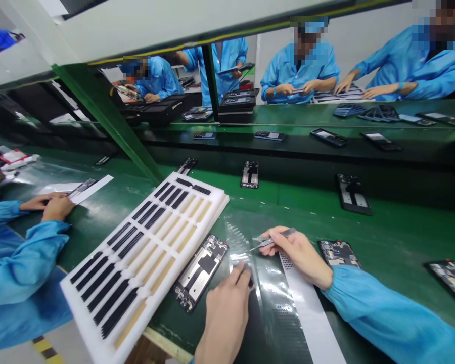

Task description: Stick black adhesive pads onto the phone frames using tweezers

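Note:
My right hand (288,247) is closed around metal tweezers (276,238), whose tips point left over a clear plastic sheet (246,237). Lower down, my left hand (229,303) has its fingers bent together on the sheet's edge; what lies under the fingertips is partly hidden. Just left of that hand lies an open phone body (201,270) with its circuit board and metal plate showing. A white foam tray (167,246) with rows of black strips stands further left, some slots showing yellow. Below my right hand runs a white strip sheet (307,313) with small dark dots.
More phone bodies lie behind (249,174), at the back right (353,193) and right (339,252). A green post (109,124) slants down behind the tray. At left, a person's hands (56,205) work at the same table. Several people in blue sit or stand across the line.

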Action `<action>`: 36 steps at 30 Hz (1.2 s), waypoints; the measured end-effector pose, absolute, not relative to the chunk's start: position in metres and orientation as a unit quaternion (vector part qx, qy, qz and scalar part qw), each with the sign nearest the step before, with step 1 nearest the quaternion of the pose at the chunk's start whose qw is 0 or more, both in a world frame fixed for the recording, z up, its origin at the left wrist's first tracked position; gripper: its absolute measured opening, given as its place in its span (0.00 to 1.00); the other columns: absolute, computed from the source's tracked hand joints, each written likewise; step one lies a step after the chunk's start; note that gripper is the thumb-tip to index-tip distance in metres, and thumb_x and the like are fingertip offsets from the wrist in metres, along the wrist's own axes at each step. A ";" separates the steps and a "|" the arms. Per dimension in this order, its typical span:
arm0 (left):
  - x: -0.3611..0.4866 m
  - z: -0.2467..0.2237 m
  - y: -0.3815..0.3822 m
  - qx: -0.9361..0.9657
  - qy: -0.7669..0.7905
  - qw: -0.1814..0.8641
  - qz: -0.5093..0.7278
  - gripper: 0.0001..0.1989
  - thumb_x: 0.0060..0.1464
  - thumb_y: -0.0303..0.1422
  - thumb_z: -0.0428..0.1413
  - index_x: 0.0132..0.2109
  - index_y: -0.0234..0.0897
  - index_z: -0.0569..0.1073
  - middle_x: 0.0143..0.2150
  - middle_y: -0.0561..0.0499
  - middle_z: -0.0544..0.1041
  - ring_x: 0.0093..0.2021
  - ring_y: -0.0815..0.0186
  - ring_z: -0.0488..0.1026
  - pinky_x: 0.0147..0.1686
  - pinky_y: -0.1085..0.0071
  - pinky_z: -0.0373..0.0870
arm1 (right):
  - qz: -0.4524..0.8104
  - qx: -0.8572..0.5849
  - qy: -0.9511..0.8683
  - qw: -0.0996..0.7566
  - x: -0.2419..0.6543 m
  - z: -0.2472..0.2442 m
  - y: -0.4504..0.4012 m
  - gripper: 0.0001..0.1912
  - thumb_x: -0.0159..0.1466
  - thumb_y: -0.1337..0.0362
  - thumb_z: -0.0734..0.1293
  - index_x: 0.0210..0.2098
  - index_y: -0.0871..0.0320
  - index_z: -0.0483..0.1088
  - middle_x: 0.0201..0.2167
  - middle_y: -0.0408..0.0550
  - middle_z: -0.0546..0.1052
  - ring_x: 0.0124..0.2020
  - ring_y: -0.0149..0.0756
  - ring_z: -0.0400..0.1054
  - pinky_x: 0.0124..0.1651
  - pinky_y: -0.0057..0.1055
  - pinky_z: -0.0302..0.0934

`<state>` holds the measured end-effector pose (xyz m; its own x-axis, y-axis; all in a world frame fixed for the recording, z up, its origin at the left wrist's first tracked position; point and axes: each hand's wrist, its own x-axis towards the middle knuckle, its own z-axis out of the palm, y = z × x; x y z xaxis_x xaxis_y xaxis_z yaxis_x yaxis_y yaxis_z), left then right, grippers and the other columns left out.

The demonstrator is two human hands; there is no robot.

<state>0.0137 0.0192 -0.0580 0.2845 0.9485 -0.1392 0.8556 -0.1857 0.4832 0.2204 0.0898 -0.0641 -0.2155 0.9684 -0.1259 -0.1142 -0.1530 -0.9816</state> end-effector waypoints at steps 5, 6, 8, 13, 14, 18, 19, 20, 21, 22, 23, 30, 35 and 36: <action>0.025 -0.054 0.016 0.444 0.512 0.608 0.414 0.14 0.69 0.42 0.45 0.54 0.41 0.67 0.38 0.50 0.78 0.20 0.72 0.65 0.16 0.76 0.63 | 0.623 -0.442 -0.475 0.437 0.222 -0.037 0.068 0.22 0.66 0.46 0.67 0.43 0.60 0.78 0.34 0.55 0.84 0.35 0.44 0.82 0.39 0.36 0.78; 0.028 -0.054 0.015 0.385 0.465 0.663 0.443 0.14 0.68 0.42 0.46 0.53 0.40 0.66 0.36 0.51 0.76 0.19 0.74 0.62 0.14 0.78 0.58 | 0.620 -0.446 -0.477 0.436 0.221 -0.033 0.063 0.22 0.66 0.46 0.68 0.43 0.59 0.78 0.36 0.56 0.84 0.36 0.45 0.82 0.41 0.37 0.79; 0.032 -0.052 0.015 0.313 0.388 0.723 0.478 0.13 0.67 0.39 0.49 0.53 0.38 0.67 0.35 0.51 0.74 0.19 0.75 0.61 0.13 0.80 0.57 | 0.614 -0.454 -0.478 0.434 0.219 -0.029 0.056 0.22 0.66 0.46 0.68 0.44 0.59 0.78 0.39 0.56 0.84 0.37 0.46 0.82 0.42 0.37 0.79; 0.035 -0.048 0.016 0.277 0.297 0.768 0.495 0.14 0.66 0.32 0.51 0.56 0.34 0.69 0.34 0.50 0.75 0.17 0.77 0.64 0.15 0.80 0.62 | 0.610 -0.458 -0.476 0.437 0.214 -0.028 0.051 0.21 0.66 0.47 0.69 0.41 0.59 0.78 0.41 0.55 0.84 0.37 0.43 0.82 0.43 0.35 0.79; 0.035 -0.049 0.016 0.275 0.287 0.775 0.492 0.14 0.66 0.32 0.51 0.56 0.34 0.69 0.35 0.49 0.75 0.17 0.77 0.65 0.15 0.79 0.62 | 0.615 -0.457 -0.473 0.435 0.214 -0.028 0.051 0.20 0.66 0.47 0.68 0.41 0.59 0.78 0.39 0.54 0.84 0.36 0.43 0.82 0.42 0.34 0.79; 0.036 -0.052 0.015 0.259 0.266 0.793 0.484 0.14 0.66 0.32 0.51 0.56 0.34 0.70 0.34 0.49 0.76 0.17 0.76 0.66 0.15 0.79 0.64 | 0.632 -0.453 -0.463 0.426 0.212 -0.029 0.050 0.19 0.67 0.47 0.67 0.43 0.58 0.76 0.31 0.51 0.84 0.33 0.41 0.82 0.41 0.34 0.79; 0.036 -0.053 0.015 0.255 0.264 0.794 0.484 0.14 0.66 0.32 0.51 0.56 0.34 0.70 0.35 0.49 0.76 0.17 0.76 0.66 0.15 0.79 0.64 | 0.630 -0.453 -0.466 0.425 0.212 -0.029 0.049 0.19 0.67 0.47 0.67 0.43 0.58 0.75 0.31 0.51 0.84 0.33 0.41 0.82 0.41 0.35 0.79; 0.036 -0.054 0.014 0.253 0.262 0.795 0.486 0.14 0.66 0.32 0.52 0.56 0.33 0.70 0.35 0.49 0.77 0.17 0.76 0.66 0.15 0.79 0.64 | 0.626 -0.454 -0.469 0.426 0.212 -0.029 0.049 0.19 0.67 0.47 0.67 0.43 0.58 0.75 0.32 0.51 0.84 0.33 0.42 0.82 0.41 0.35 0.79; 0.035 -0.054 0.014 0.252 0.261 0.795 0.487 0.14 0.66 0.32 0.52 0.56 0.33 0.69 0.35 0.48 0.77 0.17 0.76 0.66 0.15 0.79 0.64 | 0.622 -0.457 -0.471 0.427 0.212 -0.029 0.048 0.19 0.67 0.47 0.68 0.42 0.58 0.75 0.32 0.51 0.84 0.33 0.42 0.82 0.41 0.35 0.79; 0.035 -0.054 0.013 0.253 0.261 0.795 0.486 0.14 0.66 0.32 0.52 0.56 0.33 0.69 0.35 0.48 0.77 0.17 0.76 0.66 0.15 0.79 0.64 | 0.619 -0.459 -0.474 0.427 0.212 -0.029 0.048 0.19 0.67 0.47 0.68 0.42 0.58 0.75 0.33 0.51 0.84 0.33 0.42 0.82 0.41 0.35 0.79; 0.035 -0.053 0.013 0.254 0.263 0.795 0.485 0.14 0.66 0.32 0.53 0.56 0.32 0.69 0.34 0.49 0.77 0.17 0.76 0.66 0.15 0.79 0.64 | 0.617 -0.461 -0.475 0.426 0.212 -0.030 0.048 0.19 0.67 0.47 0.68 0.42 0.58 0.75 0.33 0.52 0.84 0.33 0.42 0.82 0.40 0.35 0.79; 0.032 -0.047 0.014 0.261 0.289 0.799 0.458 0.16 0.65 0.35 0.54 0.56 0.31 0.68 0.31 0.50 0.76 0.15 0.76 0.64 0.14 0.78 0.62 | 0.604 -0.470 -0.487 0.421 0.212 -0.031 0.048 0.20 0.67 0.47 0.67 0.42 0.58 0.75 0.31 0.52 0.84 0.31 0.43 0.82 0.39 0.37 0.80; 0.033 -0.043 0.015 0.259 0.292 0.800 0.455 0.17 0.64 0.37 0.54 0.55 0.32 0.69 0.34 0.49 0.76 0.16 0.76 0.63 0.13 0.79 0.61 | 0.538 -0.490 -0.540 0.422 0.214 -0.030 0.047 0.20 0.67 0.47 0.67 0.41 0.58 0.79 0.42 0.55 0.83 0.33 0.43 0.81 0.40 0.36 0.80; 0.033 -0.043 0.015 0.257 0.294 0.800 0.456 0.17 0.65 0.37 0.53 0.55 0.31 0.70 0.33 0.49 0.76 0.16 0.76 0.62 0.12 0.79 0.60 | 0.527 -0.491 -0.548 0.425 0.214 -0.030 0.046 0.19 0.67 0.48 0.66 0.41 0.57 0.79 0.43 0.55 0.83 0.33 0.42 0.81 0.40 0.35 0.80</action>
<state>0.0334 0.0146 -0.0428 0.4118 0.8801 -0.2365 -0.5783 0.4529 0.6785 0.2143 0.0462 -0.0304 -0.1555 0.9865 -0.0519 0.0905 -0.0381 -0.9952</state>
